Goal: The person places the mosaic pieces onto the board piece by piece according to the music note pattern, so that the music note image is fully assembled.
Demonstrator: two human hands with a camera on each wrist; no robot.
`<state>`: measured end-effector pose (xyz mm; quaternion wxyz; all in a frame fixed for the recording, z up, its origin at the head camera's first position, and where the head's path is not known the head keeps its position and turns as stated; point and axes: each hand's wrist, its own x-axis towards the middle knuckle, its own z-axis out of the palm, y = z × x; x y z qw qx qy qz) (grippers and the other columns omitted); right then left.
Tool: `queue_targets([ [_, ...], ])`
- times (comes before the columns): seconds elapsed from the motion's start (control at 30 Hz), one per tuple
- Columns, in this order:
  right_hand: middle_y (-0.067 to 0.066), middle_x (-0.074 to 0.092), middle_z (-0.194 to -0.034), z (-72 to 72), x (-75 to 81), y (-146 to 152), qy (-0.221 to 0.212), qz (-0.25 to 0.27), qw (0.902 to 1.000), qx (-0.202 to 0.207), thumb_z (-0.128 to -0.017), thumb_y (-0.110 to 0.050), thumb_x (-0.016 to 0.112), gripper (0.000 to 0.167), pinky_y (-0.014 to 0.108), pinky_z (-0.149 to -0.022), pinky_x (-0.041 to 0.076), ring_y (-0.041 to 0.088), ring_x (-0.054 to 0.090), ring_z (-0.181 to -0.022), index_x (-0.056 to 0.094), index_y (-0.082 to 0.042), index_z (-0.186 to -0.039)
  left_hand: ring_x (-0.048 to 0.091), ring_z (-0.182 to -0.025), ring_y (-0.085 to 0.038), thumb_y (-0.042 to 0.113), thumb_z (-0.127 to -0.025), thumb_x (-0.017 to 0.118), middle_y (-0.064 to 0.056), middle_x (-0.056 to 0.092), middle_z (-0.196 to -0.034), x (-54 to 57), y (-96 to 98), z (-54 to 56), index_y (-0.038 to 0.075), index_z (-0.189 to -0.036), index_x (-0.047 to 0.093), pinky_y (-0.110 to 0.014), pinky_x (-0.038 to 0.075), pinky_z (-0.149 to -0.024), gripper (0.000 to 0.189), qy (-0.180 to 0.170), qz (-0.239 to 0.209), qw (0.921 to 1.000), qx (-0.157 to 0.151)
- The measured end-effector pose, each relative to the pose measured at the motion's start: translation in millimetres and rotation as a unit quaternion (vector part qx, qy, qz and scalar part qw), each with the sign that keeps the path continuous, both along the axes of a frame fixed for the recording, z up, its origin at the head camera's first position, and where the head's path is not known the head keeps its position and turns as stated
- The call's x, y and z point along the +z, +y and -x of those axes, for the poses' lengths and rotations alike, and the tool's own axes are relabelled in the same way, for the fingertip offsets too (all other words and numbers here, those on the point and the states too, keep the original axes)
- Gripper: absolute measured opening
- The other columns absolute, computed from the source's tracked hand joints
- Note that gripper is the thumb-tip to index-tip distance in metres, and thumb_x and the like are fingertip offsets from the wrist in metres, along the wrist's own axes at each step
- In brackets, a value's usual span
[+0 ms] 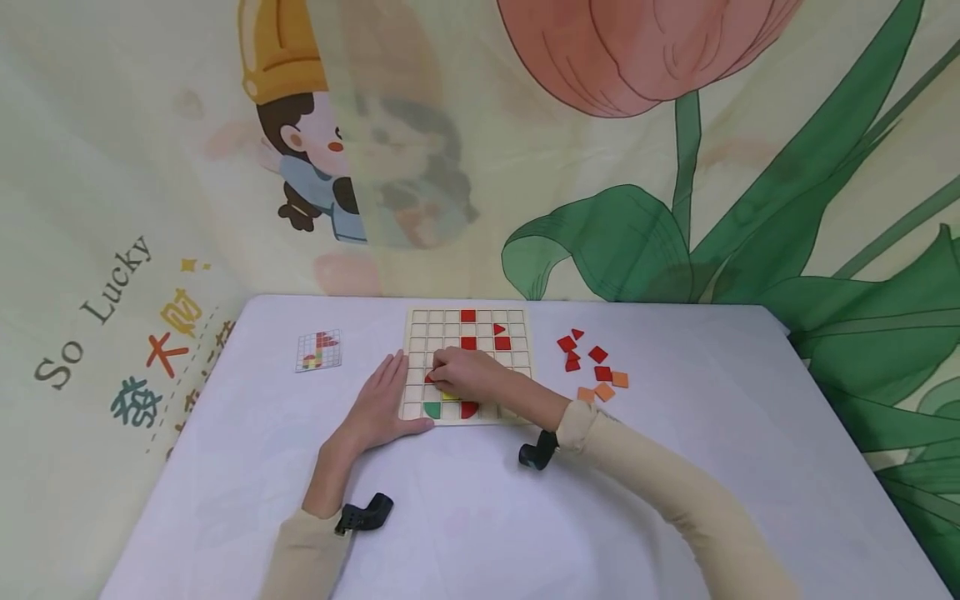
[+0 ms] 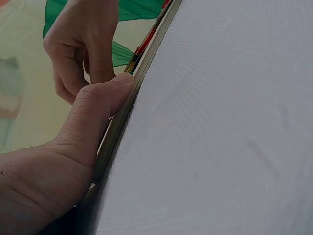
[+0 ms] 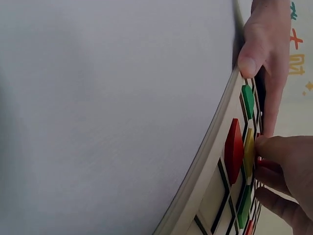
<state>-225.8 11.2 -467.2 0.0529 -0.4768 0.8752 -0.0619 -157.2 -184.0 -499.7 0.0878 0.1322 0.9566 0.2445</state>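
A pale wooden grid board lies on the white table. My left hand lies along its left edge with straight fingers, the thumb at the near left corner. Reaching over the board, my right hand pinches a small red piece above the left columns. Part of that piece is hidden by the fingers. Close by on the grid are a green piece, a yellow piece and a rounded red piece. Red squares and a red triangle occupy cells farther back.
Loose red pieces and several orange squares are scattered right of the board. A small pattern card with a coloured grid lies to the left. Behind the table hangs a printed backdrop.
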Motion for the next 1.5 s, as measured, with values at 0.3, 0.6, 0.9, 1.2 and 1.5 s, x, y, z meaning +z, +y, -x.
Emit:
queue_targets([
  [0.3,0.003,0.057,-0.137,-17.4,0.8,8.4,0.023,-0.052,0.9984,-0.006,-0.098,-0.035,0.055,0.042,0.029,-0.104,0.049,0.018,0.054,-0.125,0.057,-0.019,-0.137,0.006,-0.152,-0.037,0.056,-0.079,0.072,-0.019,0.01,-0.164,-1.2,-0.6,-1.3,-0.001,-0.154,0.012,-0.055,0.017,-0.122,0.112,0.001,0.003,1.0,-0.003],
  [0.6,-0.001,0.058,-0.135,-66.1,1.5,50.6,-0.02,0.042,0.9989,0.01,-0.095,-0.034,0.06,0.041,0.028,-0.104,0.048,0.014,0.053,-0.125,0.058,-0.021,-0.134,0.004,-0.152,-0.036,0.057,-0.078,0.072,-0.017,0.008,-0.164,0.2,0.8,-1.1,0.0,-0.155,0.011,-0.055,0.016,-0.122,0.114,-0.001,0.009,1.0,0.004],
  [0.9,-0.005,0.062,-0.131,-104.4,-8.9,102.6,-0.056,0.045,0.9974,-0.004,-0.092,-0.033,0.066,0.039,0.025,-0.098,0.052,0.011,0.056,-0.121,0.062,-0.024,-0.129,0.006,-0.152,-0.036,0.053,-0.077,0.074,-0.018,0.01,-0.164,2.0,0.5,-2.5,-0.002,-0.154,0.012,-0.054,0.016,-0.122,0.113,0.001,0.001,1.0,0.005],
  [1.2,-0.004,0.063,-0.128,-114.4,-5.8,129.1,-0.077,0.056,0.9942,-0.05,-0.09,-0.032,0.069,0.04,0.028,-0.095,0.054,0.012,0.057,-0.119,0.063,-0.023,-0.129,0.006,-0.152,-0.037,0.052,-0.077,0.075,-0.019,0.01,-0.163,2.9,-0.1,-3.1,-0.002,-0.154,0.012,-0.055,0.016,-0.122,0.113,0.003,-0.008,1.0,0.003],
  [1.5,-0.003,0.064,-0.125,-119.6,-7.2,147.8,-0.085,0.067,0.9911,-0.078,-0.089,-0.03,0.071,0.04,0.027,-0.092,0.055,0.013,0.059,-0.116,0.064,-0.021,-0.127,0.005,-0.152,-0.037,0.052,-0.078,0.074,-0.019,0.009,-0.163,0.9,-0.4,-1.1,-0.002,-0.154,0.011,-0.054,0.015,-0.122,0.113,0.004,-0.002,1.0,0.001],
])
